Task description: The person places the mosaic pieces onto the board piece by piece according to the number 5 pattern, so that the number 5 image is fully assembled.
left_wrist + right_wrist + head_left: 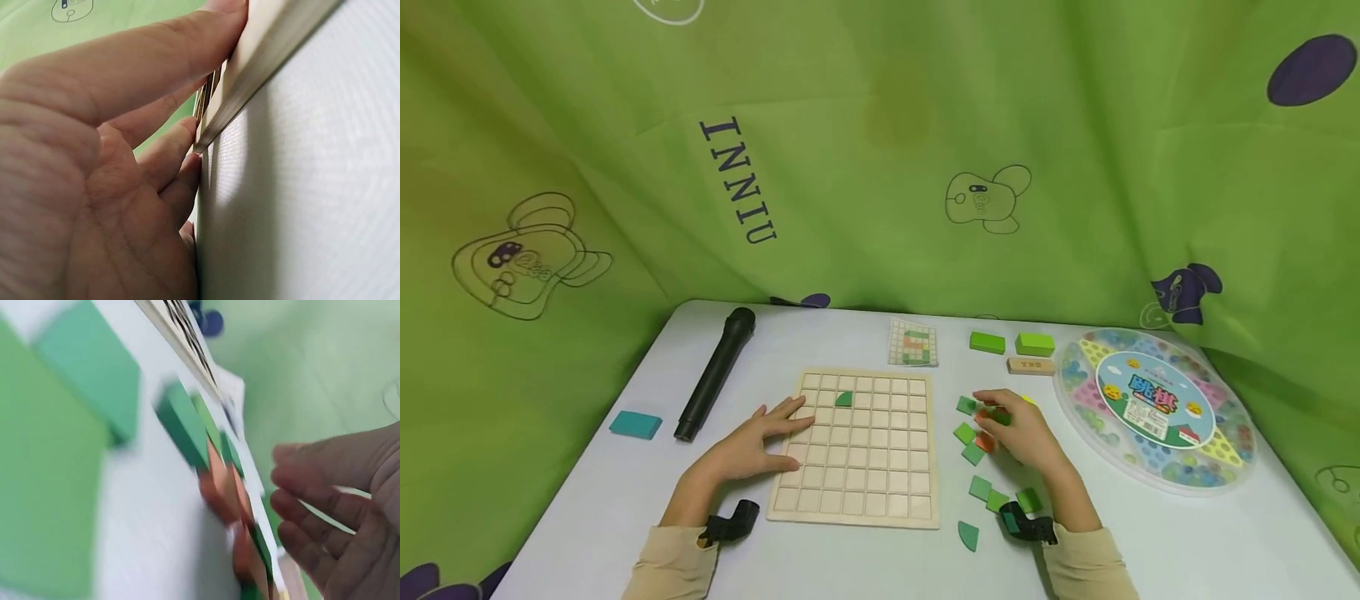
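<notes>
A square wooden grid board (856,502) lies flat in the middle of the white table, with one green rounded tile (844,399) in a cell near its top. My left hand (745,446) rests along the board's left side, fingers spread and tips on the rim; the left wrist view shows the thumb at the board's edge (250,69). To the right, my right hand (1026,433) hovers over a loose cluster of green and orange tiles (985,442). Its fingers bend loosely, and nothing shows between them in the right wrist view.
A small pattern card (913,342) lies behind the board. Green blocks (987,342) and a wooden block (1031,366) sit at the back right, beside a round board-game box (1217,467). At left are a black microphone (715,375) and a teal block (636,424).
</notes>
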A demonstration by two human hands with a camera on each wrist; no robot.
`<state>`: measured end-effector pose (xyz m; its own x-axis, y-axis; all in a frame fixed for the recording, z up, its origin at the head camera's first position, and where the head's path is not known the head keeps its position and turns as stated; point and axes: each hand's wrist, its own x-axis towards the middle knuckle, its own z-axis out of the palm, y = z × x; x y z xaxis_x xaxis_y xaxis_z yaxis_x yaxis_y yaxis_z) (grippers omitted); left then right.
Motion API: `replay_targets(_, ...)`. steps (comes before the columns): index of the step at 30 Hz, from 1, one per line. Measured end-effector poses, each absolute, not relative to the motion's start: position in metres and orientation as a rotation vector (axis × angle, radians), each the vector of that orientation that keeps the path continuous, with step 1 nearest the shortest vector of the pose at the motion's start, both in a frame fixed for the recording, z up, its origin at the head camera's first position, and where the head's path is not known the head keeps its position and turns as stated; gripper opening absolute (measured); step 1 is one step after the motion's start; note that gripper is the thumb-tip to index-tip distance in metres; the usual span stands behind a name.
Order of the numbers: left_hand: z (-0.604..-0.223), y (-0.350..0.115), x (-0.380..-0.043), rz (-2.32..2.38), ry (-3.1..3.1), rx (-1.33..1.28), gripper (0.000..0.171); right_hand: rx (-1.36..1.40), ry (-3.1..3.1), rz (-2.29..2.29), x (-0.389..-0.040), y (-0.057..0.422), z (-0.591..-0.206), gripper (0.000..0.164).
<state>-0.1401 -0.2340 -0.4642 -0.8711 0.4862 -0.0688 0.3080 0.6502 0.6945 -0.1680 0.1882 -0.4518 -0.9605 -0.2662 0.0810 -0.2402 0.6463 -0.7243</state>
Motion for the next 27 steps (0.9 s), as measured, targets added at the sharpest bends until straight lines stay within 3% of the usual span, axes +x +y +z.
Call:
replay_targets(13,-0.465,-0.234,-0.141,1.038,2.616,0.626,0.069,-0.627,2.862,-1.065,-0.180,0.210,-0.471,0.027)
replay_targets(27,-0.467,-0.235,-0.140,1.055,2.630,0.669,0.067,-0.476,2.905,-1.159,-0.167,0.190,-0.450,0.026)
